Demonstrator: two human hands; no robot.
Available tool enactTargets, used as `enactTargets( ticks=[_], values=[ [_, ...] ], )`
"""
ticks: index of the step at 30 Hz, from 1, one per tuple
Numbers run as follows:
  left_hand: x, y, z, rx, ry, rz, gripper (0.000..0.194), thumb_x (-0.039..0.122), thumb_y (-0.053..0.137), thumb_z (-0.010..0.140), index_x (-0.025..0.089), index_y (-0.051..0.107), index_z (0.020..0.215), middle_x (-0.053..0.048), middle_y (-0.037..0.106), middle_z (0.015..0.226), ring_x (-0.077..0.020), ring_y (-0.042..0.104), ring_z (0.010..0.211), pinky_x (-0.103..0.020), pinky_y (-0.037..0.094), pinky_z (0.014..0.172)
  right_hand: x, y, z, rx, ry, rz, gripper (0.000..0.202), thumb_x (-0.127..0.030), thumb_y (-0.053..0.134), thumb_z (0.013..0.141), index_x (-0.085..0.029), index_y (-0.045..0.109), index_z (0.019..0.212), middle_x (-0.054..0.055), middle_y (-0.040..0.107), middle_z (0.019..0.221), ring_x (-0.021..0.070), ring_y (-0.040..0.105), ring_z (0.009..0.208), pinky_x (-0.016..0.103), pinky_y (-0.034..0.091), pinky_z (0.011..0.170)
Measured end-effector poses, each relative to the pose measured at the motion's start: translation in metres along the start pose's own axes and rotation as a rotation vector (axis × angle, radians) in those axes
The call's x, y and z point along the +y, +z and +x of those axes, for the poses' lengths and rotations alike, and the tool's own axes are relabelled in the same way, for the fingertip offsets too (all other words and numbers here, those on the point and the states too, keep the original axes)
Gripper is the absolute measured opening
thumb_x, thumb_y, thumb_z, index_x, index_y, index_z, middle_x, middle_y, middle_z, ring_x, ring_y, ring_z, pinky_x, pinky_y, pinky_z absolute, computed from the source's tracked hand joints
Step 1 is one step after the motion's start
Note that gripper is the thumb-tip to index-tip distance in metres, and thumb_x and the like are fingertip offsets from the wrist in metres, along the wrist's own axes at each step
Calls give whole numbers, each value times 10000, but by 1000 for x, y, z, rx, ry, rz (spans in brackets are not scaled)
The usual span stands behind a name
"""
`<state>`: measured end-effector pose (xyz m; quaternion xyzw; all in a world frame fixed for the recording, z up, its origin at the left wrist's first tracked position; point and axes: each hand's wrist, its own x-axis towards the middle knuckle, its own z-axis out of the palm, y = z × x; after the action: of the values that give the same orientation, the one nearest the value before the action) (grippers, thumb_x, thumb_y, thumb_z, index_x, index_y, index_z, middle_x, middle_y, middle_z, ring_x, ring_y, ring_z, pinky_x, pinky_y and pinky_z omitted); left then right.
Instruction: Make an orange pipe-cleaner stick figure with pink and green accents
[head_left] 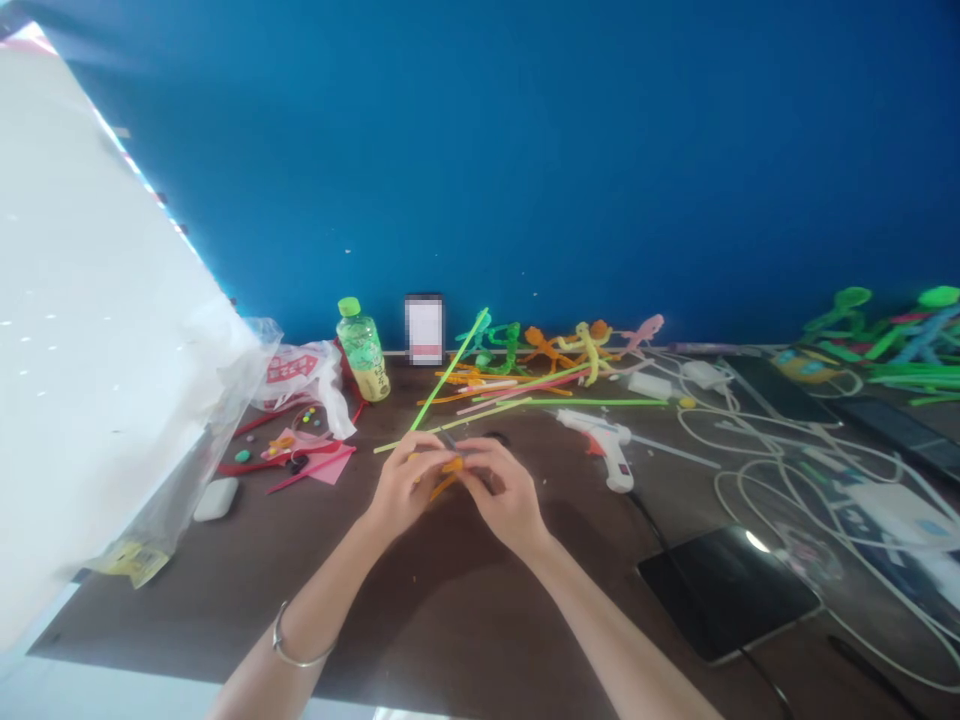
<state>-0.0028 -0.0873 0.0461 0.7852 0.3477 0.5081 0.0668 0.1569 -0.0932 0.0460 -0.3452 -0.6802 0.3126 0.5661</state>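
Dk brown table (420, 630), slightly glossy. L side: white earbud case (217, 499), pink paper sheet (335, 464) w/ small bits on it, white plastic bag (339, 392) w/ red print. Back, L to R: green-capped drink bottle (364, 352), upright, approx. half behind its label; then loose pipe cleaners (555, 402), mostly green/orange/pink, just in front of sm. pipe-cleaner figures (589, 350). R side: white glue gun (611, 450), blk tablet (727, 595) lying flat, tangled white cables (720, 495).

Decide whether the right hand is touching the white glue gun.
Apart: the head view plainly shows dark tabletop between the right hand and the white glue gun.
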Motion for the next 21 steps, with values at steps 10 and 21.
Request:
enactTargets(
  ticks=[10, 21],
  values=[
    [12, 6, -5, 58, -94, -47, 145, 141, 505, 794, 171, 613, 886, -60, 639, 802, -141, 594, 732, -273, 492, 668, -14, -1, 2, 32, 91, 146, 54, -202, 612, 726, -205, 606, 672, 51, 587, 805, 153, 578, 734, 262, 486, 589],
    [9, 9, -7, 121, 27, 83, 242, 88, 534, 771, 194, 598, 979, -63, 627, 872, -133, 596, 786, -256, 501, 687, -7, 0, 1, 48, 0, 107, 74, -151, 615, 709, -213, 619, 669, 42, 585, 785, 177, 590, 801, 329, 491, 725]
  ],
)
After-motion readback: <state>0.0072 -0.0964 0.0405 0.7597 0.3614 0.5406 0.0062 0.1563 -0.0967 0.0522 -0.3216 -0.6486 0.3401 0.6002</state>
